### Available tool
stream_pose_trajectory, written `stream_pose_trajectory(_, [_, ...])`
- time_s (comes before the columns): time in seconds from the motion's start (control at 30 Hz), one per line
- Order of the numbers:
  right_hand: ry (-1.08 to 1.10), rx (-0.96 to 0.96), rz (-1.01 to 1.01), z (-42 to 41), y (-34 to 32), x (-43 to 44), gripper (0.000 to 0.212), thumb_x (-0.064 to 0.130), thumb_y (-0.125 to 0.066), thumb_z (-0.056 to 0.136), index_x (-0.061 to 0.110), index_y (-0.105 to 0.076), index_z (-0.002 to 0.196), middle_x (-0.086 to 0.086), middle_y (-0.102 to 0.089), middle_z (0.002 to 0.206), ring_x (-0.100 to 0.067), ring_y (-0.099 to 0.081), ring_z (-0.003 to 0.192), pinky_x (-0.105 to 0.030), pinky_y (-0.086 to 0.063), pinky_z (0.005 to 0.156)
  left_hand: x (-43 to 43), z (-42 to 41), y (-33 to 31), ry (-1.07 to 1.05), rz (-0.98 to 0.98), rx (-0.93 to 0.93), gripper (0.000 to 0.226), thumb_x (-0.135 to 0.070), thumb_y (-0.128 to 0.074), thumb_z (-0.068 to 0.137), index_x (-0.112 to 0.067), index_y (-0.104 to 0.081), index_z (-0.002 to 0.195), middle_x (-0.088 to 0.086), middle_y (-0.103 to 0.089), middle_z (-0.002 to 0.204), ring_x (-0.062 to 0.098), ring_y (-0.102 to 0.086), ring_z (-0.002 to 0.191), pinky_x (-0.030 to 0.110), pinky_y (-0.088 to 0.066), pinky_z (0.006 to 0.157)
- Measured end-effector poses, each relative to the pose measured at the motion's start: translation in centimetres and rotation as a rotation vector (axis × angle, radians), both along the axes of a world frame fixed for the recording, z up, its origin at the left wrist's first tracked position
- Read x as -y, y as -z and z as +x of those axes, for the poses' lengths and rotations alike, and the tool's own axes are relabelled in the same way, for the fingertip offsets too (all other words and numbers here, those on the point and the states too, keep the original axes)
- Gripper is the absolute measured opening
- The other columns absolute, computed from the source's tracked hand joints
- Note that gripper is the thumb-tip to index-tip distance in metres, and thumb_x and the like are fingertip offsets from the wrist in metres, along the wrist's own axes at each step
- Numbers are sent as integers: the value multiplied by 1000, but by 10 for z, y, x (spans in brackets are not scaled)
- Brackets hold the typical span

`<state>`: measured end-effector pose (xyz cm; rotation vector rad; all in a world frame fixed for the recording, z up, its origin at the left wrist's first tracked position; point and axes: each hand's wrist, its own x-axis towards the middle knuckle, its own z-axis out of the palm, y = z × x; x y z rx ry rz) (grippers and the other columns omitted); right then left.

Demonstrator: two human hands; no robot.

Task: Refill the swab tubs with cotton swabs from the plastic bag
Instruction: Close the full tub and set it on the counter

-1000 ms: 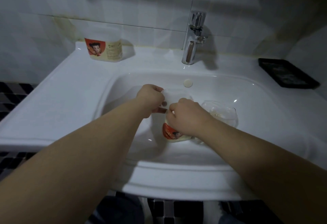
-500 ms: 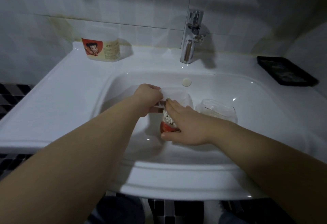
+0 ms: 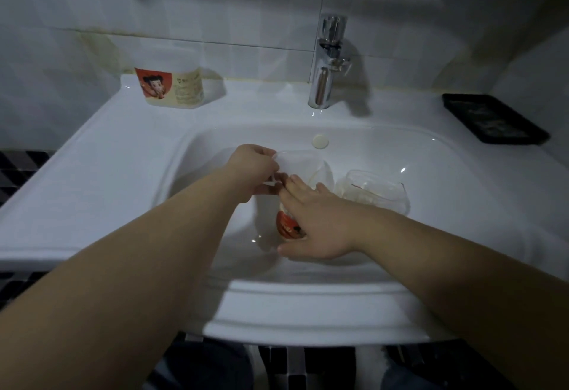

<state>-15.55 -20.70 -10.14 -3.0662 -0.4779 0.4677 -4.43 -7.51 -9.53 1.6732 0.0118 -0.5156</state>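
Hands close together in the sink (image 3: 446, 174): left hand (image 3: 252, 171) pinches translucent plastic (image 3: 303, 163), bag or lid not determinable. Right hand (image 3: 320, 229) lies flat, fingers straight, over the red-labelled swab tub (image 3: 288, 228) standing in the basin. Risk: a sideways push from the flat hand could tip the tub and spill swabs toward the drain. Second tub (image 3: 172, 87) stands on the counter (image 3: 101, 155).
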Motion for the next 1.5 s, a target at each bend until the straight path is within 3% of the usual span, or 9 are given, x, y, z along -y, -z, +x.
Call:
stream_pose_trajectory(0.27, [113,-85,80,-1,-4,0,106,72,-45,94,17,17,161,-2,24,168,-18,22,154,-54,5,126,-2,-3,-2,21,-18,16,18,9,-56,95,-5,-66,100,21,-66,94,25,-66,79,34,-62,54])
stream_pose_trajectory(0.4, [179,253,457,7,-19,7,56,30,-46,107,15,-31,158,-12,-43,156,-28,-37,145,-39,-30,117,-1,0,1,28,-14,41,15,2,-59,97,-7,-67,106,17,-66,93,22,-65,78,36,-62,59])
stream_pose_trajectory(0.47, [224,429,342,14,-26,21,48,8,-48,100,15,-52,147,-13,-61,139,-32,-51,129,-37,-40,107,0,0,1,35,-23,50,13,-3,-60,98,-10,-66,108,14,-65,93,21,-65,80,34,-61,56])
stream_pose_trajectory(0.53, [269,384,124,17,-29,29,60,-1,-48,90,22,-55,145,-8,-62,136,-32,-49,126,-43,-43,104,0,1,0,53,-32,55,15,-3,-61,98,-14,-65,106,12,-64,92,20,-66,81,36,-62,59])
stream_pose_trajectory(0.67, [207,309,-32,17,-29,32,69,-4,-48,86,31,-53,145,-1,-60,138,-30,-50,123,-46,-46,100,0,2,0,96,-52,62,22,-2,-64,96,-17,-64,110,7,-64,94,17,-65,78,39,-63,69])
stream_pose_trajectory(1.03, [81,362,-148,31,-19,36,29,3,-57,91,19,-73,108,-6,-63,104,-31,-60,99,-42,-53,79,-2,-3,-6,133,-33,130,26,-1,-61,97,-16,-63,119,7,-63,98,17,-64,82,29,-58,55])
stream_pose_trajectory(1.23, [253,464,281,25,-29,37,18,12,-60,96,20,-72,107,0,-71,98,-19,-63,92,-35,-52,85,-2,-2,-6,108,3,172,31,3,-53,98,-13,-62,123,8,-64,103,18,-65,85,27,-57,52])
stream_pose_trajectory(1.37, [352,348,681,11,-33,38,45,5,-68,91,34,-65,124,7,-67,94,-11,-71,68,-30,-60,74,-1,0,-5,102,10,180,30,2,-53,98,-14,-61,122,8,-64,105,17,-66,82,27,-58,52])
stream_pose_trajectory(1.5, [394,340,692,9,-31,42,31,7,-63,93,28,-73,113,2,-70,94,-15,-74,68,-37,-63,76,0,1,-3,103,23,193,26,0,-55,98,-17,-61,117,9,-64,108,16,-67,83,27,-57,53])
